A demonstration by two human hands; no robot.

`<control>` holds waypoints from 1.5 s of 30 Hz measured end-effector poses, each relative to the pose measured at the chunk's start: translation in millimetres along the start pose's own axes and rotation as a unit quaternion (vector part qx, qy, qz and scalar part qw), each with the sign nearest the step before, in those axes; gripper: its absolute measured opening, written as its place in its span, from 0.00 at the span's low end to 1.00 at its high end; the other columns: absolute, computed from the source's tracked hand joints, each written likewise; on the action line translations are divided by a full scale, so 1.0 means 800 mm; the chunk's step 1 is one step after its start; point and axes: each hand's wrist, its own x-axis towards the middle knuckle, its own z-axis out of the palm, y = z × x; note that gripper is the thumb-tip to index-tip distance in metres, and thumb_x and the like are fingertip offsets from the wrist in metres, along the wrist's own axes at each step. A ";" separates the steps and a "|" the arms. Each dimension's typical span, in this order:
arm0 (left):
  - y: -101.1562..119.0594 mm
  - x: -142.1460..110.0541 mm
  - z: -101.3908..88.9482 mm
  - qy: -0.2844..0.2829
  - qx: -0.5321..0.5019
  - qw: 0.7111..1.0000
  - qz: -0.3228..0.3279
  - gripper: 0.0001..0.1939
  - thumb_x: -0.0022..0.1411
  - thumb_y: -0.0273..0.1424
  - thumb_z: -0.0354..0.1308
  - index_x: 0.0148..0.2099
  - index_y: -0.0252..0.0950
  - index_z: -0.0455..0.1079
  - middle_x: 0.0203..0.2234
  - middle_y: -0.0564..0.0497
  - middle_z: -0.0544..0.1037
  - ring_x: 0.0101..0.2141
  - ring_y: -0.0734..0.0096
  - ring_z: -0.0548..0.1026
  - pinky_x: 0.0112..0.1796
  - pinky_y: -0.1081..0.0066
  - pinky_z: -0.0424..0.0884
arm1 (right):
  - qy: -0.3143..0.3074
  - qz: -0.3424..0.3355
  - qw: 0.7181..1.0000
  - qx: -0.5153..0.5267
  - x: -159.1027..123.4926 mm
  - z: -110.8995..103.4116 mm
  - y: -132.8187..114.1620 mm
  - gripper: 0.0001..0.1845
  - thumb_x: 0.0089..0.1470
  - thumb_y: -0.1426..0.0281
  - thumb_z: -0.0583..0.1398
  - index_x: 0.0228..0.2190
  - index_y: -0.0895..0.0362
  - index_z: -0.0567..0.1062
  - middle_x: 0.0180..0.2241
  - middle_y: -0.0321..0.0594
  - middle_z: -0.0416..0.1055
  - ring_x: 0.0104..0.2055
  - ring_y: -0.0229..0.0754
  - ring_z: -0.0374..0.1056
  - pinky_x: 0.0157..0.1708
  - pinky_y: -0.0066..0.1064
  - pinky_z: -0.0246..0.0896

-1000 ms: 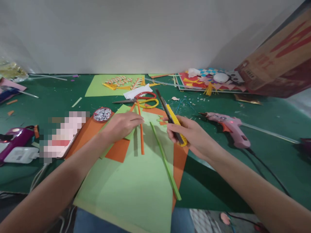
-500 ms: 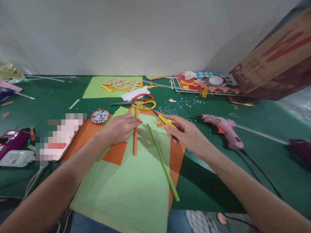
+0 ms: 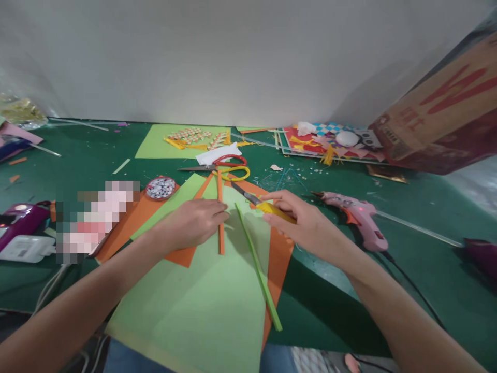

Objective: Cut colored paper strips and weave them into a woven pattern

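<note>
My left hand (image 3: 194,221) is closed, its fingertips on a narrow orange paper strip (image 3: 221,239) that lies lengthwise over a light green paper sheet (image 3: 194,300). In my right hand (image 3: 301,220) is a yellow utility knife (image 3: 276,211), its blade extended and pointing up and left toward the strip's far end. Between the hands, a thin green strip (image 3: 258,267) slants across the sheet. Small green and orange pieces lie by the knife, partly hidden. Scissors (image 3: 200,168) with one red and one yellow handle rest just beyond the strip.
A pink glue gun (image 3: 355,210) with a lit red light lies on the right, its cord trailing. On the left are a round case of googly eyes (image 3: 160,187), a blurred-out phone (image 3: 103,215) and a white charger (image 3: 29,249). A paper bag (image 3: 442,109) leans at the back right.
The knife has turned flatter and moved slightly down in my right hand. My left hand has slid a little down along the orange strip. The view has shifted slightly.
</note>
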 end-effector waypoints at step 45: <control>0.029 -0.031 0.005 0.059 -0.087 0.989 -0.102 0.15 0.68 0.35 0.50 0.44 0.33 0.76 0.45 0.45 0.80 0.46 0.65 0.79 0.45 0.68 0.76 | -0.124 -0.066 0.970 -0.199 -0.085 0.026 -0.009 0.12 0.57 0.65 0.56 0.41 0.53 0.77 0.38 0.41 0.79 0.33 0.46 0.75 0.32 0.34 0.65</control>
